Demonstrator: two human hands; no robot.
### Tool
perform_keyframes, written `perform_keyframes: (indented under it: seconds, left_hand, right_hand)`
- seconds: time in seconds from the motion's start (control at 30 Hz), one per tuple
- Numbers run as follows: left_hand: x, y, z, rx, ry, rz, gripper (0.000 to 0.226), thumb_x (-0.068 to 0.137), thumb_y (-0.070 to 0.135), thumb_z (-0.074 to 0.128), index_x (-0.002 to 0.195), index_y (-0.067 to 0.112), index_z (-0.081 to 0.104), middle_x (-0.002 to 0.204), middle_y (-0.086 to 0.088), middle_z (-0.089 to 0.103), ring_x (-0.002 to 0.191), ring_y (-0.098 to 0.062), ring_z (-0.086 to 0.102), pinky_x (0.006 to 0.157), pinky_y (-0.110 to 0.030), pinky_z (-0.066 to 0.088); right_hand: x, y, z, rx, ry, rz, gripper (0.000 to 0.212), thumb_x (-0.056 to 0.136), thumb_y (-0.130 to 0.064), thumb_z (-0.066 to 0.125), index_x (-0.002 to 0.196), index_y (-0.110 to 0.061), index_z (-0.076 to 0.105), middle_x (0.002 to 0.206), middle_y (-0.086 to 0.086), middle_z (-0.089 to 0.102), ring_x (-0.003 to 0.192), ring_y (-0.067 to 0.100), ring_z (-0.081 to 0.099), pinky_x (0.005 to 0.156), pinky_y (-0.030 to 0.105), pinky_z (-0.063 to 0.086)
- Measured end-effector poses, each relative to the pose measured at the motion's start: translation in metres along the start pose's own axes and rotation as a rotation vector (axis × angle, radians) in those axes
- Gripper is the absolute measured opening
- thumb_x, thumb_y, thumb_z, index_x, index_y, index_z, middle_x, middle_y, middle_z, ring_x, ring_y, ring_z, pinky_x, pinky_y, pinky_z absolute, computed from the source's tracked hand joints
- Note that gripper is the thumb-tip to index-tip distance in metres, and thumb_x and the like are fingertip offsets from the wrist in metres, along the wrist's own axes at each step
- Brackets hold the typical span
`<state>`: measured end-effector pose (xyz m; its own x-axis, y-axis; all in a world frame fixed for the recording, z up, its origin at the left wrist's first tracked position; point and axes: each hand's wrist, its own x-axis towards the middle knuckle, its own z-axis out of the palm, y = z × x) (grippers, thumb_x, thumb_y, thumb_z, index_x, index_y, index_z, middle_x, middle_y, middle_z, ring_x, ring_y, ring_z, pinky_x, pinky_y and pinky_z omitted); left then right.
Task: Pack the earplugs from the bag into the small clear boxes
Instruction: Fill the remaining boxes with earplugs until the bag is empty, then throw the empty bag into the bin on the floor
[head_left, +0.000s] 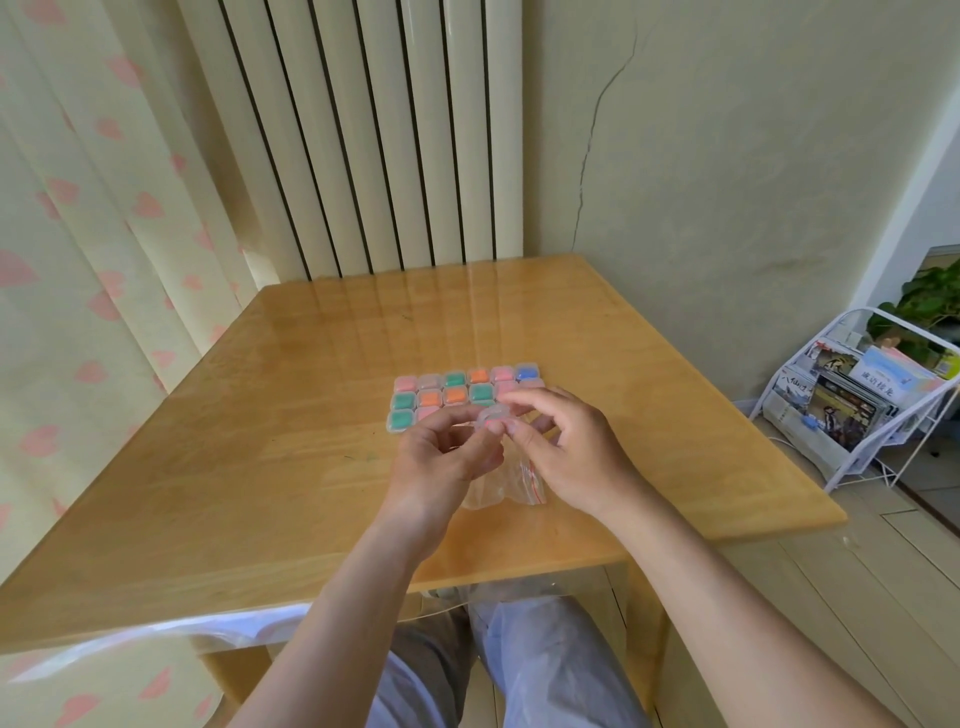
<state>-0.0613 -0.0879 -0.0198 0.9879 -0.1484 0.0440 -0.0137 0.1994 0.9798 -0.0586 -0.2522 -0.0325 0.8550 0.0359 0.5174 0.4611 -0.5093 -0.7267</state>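
While left hand (447, 454) and right hand (569, 449) pinch one clear box (492, 417), best hold it level; filled boxes (454, 397) at twelve o'clock.

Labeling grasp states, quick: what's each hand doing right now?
Left hand: holds the small clear box.
Right hand: pinches the same box, above the bag.
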Motion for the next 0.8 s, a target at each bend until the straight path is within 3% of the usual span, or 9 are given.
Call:
perform_keyframes:
  seconds: [0.13,0.33,0.63,0.73,0.8]
  left_hand:
    - [-0.0023,-0.0006,0.0012,0.044,0.006,0.014,0.015,0.090,0.019,0.070,0.104,0.015,0.074,0.095,-0.014,0.076,0.082,-0.022,0.073,0.079,-0.029,0.059]
    - [-0.0017,-0.0009,-0.0005,0.085,-0.005,0.037,0.016,0.092,0.017,0.069,0.106,0.017,0.075,0.095,-0.012,0.076,0.083,-0.023,0.072,0.080,-0.032,0.060]
    - [-0.0010,-0.0050,-0.0011,0.102,-0.016,0.044,0.014,0.093,0.014,0.067,0.104,0.009,0.075,0.094,-0.014,0.076,0.087,-0.027,0.072,0.082,-0.035,0.061]
    - [-0.0011,-0.0055,-0.0003,0.109,-0.025,0.053,0.014,0.093,0.014,0.067,0.104,0.009,0.075,0.095,-0.013,0.077,0.088,-0.028,0.072,0.082,-0.035,0.061]
    - [-0.0008,-0.0056,0.0005,0.111,-0.016,0.064,0.014,0.092,0.015,0.069,0.105,0.014,0.075,0.095,-0.013,0.076,0.088,-0.026,0.072,0.082,-0.034,0.061]
  right_hand:
    - [0.0005,-0.0010,-0.0002,-0.014,-0.023,0.029,0.012,0.093,-0.022,0.070,0.104,-0.019,0.069,0.103,-0.008,0.068,0.082,0.002,0.061,0.068,0.010,0.042]
    - [0.0008,-0.0027,0.0017,-0.047,-0.017,-0.026,0.020,0.093,-0.014,0.069,0.113,-0.016,0.073,0.103,-0.008,0.068,0.082,0.008,0.061,0.072,0.013,0.048]
    - [-0.0008,0.0015,0.0044,-0.083,-0.006,-0.104,0.009,0.092,-0.013,0.064,0.098,-0.014,0.072,0.093,-0.004,0.067,0.081,0.015,0.064,0.074,0.035,0.053]
    - [-0.0009,0.0022,0.0039,-0.083,0.004,-0.111,0.010,0.091,-0.016,0.064,0.097,-0.014,0.072,0.092,-0.004,0.067,0.081,0.014,0.064,0.072,0.033,0.053]
    - [-0.0013,0.0010,0.0032,-0.084,0.019,-0.110,0.009,0.092,-0.014,0.066,0.098,-0.013,0.073,0.093,-0.004,0.067,0.080,0.006,0.062,0.069,0.021,0.050]
